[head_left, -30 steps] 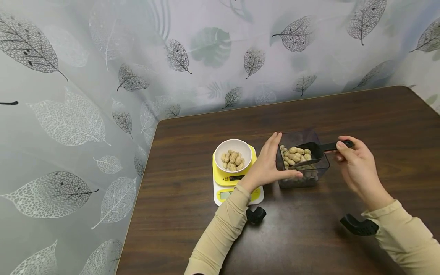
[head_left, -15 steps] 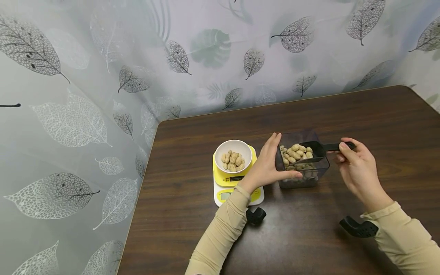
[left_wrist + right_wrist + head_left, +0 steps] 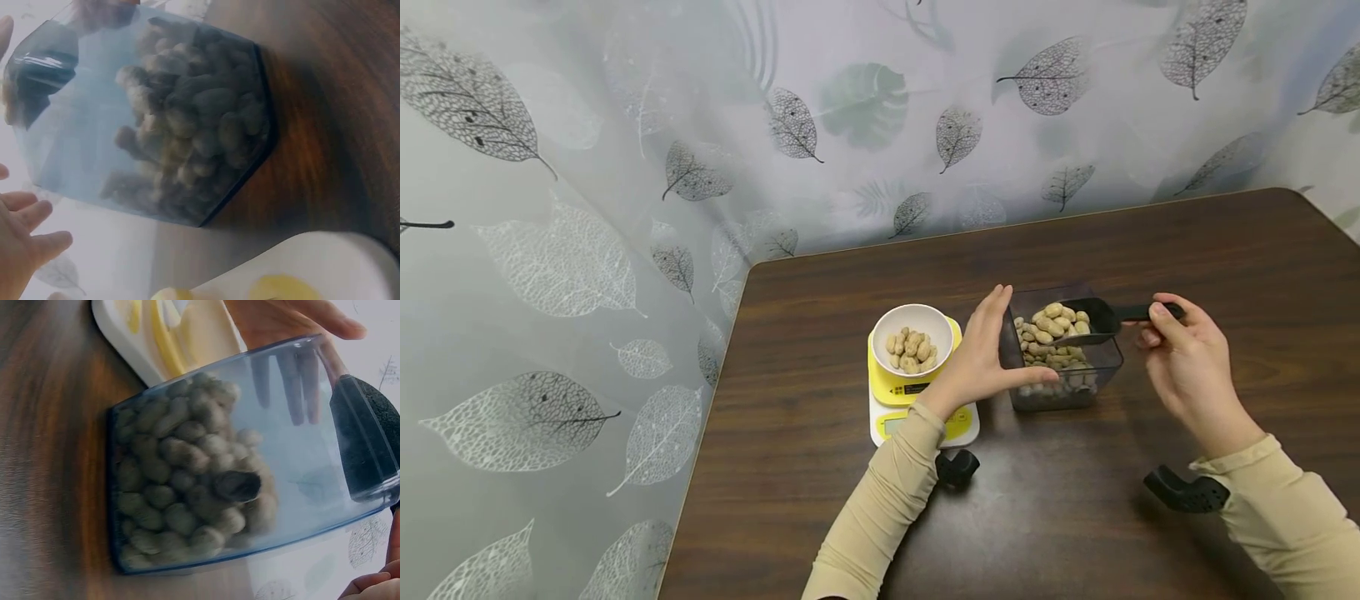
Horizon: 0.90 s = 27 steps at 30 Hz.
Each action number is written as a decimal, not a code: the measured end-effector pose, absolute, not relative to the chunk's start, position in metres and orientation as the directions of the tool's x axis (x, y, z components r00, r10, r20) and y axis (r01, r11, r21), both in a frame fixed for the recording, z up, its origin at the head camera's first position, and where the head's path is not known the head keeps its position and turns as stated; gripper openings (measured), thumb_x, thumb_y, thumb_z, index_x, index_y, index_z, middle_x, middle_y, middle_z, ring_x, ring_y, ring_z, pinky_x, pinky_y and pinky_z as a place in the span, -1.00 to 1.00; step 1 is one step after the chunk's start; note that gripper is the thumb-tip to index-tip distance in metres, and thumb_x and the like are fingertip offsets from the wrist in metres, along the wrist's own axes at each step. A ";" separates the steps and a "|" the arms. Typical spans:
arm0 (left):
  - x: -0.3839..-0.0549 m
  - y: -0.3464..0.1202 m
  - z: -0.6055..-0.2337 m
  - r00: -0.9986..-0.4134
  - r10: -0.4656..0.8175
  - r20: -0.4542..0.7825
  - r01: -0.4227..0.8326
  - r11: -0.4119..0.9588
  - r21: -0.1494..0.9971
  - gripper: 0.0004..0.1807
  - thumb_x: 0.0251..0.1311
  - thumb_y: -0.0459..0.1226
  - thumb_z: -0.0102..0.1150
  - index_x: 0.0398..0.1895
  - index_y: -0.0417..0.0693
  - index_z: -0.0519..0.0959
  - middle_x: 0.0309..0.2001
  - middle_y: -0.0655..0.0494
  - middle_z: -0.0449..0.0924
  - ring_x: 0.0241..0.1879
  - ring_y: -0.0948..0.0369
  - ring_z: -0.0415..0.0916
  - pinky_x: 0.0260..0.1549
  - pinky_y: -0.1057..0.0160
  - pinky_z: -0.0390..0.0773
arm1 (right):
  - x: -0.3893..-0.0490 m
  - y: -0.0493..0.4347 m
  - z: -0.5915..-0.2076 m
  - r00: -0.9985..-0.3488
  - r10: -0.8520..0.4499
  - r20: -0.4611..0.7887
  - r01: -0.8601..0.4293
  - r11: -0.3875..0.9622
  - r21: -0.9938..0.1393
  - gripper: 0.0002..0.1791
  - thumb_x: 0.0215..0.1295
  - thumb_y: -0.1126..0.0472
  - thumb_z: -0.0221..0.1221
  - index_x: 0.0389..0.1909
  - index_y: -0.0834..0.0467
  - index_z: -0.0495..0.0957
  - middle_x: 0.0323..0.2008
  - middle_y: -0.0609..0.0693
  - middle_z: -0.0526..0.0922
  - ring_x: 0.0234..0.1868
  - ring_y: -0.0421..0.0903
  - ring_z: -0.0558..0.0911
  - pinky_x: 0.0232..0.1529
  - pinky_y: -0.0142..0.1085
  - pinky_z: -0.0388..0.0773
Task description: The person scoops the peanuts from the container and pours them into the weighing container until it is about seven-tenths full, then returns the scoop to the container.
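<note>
A smoky clear plastic bin of unshelled peanuts stands on the table. My left hand rests against its left side, fingers straight and thumb stretched along the near rim. My right hand grips the handle of a black scoop at the bin's right side. Peanuts fill the scoop's front part, which sits at rim height over the bin. Through the bin wall in the right wrist view, the scoop shows above the heap.
Left of the bin stands a yellow and white kitchen scale, its display partly covered by my left sleeve. A white bowl with several peanuts sits on it. A leaf-patterned curtain hangs behind the brown table.
My right hand has drawn the scoop up and slightly right, bringing its load of peanuts out of the heap. The left hand, bin and bowl stay nearly where they were.
</note>
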<state>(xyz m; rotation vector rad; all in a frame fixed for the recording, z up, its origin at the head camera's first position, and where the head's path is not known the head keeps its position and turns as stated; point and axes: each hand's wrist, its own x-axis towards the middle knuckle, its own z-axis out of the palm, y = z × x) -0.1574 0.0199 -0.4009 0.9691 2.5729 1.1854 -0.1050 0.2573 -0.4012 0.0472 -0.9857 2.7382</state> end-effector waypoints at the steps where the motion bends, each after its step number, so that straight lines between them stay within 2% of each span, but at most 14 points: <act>1: -0.158 0.020 -0.400 -0.781 0.610 0.138 0.499 0.475 0.725 0.22 -0.07 0.13 0.33 0.45 0.37 -0.40 0.49 0.36 -0.42 0.49 0.28 -0.35 0.38 -0.01 0.07 | -0.106 0.257 -0.399 -0.972 0.205 0.113 -0.229 -0.743 -0.629 -0.83 0.34 0.49 -0.10 -0.09 0.31 0.26 -0.27 0.12 0.35 -0.52 -0.13 0.34 -0.43 -0.38 0.29; 13: -0.169 -0.002 -0.378 -0.802 0.556 0.218 0.517 0.462 0.721 0.21 -0.09 0.10 0.37 0.46 0.36 -0.33 0.48 0.36 -0.37 0.48 0.28 -0.28 0.35 -0.01 0.15 | -0.122 0.233 -0.367 -0.977 0.139 0.163 -0.213 -0.717 -0.664 -0.80 0.34 0.44 -0.07 -0.06 0.29 0.22 -0.20 0.13 0.33 -0.49 -0.15 0.31 -0.44 -0.40 0.27; 19: -0.175 -0.022 -0.375 -0.830 0.499 0.249 0.503 0.476 0.722 0.22 -0.11 0.07 0.40 0.47 0.34 -0.31 0.48 0.30 -0.31 0.47 0.27 -0.22 0.35 0.02 0.16 | -0.133 0.208 -0.356 -0.987 0.094 0.132 -0.161 -0.636 -0.755 -0.67 0.32 0.32 0.02 0.02 0.22 0.15 -0.20 0.07 0.28 -0.47 -0.20 0.29 -0.43 -0.41 0.25; 22: -0.177 -0.034 -0.377 -0.852 0.455 0.260 0.485 0.497 0.720 0.23 -0.13 0.06 0.41 0.47 0.30 -0.29 0.48 0.26 -0.27 0.47 0.26 -0.19 0.35 0.05 0.16 | -0.139 0.193 -0.355 -0.991 0.078 0.109 -0.134 -0.607 -0.784 -0.66 0.32 0.27 0.03 0.02 0.20 0.15 -0.13 0.08 0.23 -0.46 -0.22 0.27 -0.42 -0.44 0.25; 27: -0.178 -0.057 -0.384 -0.881 0.392 0.263 0.444 0.501 0.743 0.22 -0.12 0.07 0.40 0.48 0.27 -0.26 0.49 0.21 -0.24 0.47 0.21 -0.15 0.33 -0.02 0.17 | -0.149 0.165 -0.356 -0.995 0.081 0.060 -0.094 -0.542 -0.835 -0.70 0.33 0.22 0.03 -0.03 0.17 0.17 -0.17 0.07 0.21 -0.47 -0.23 0.25 -0.42 -0.46 0.25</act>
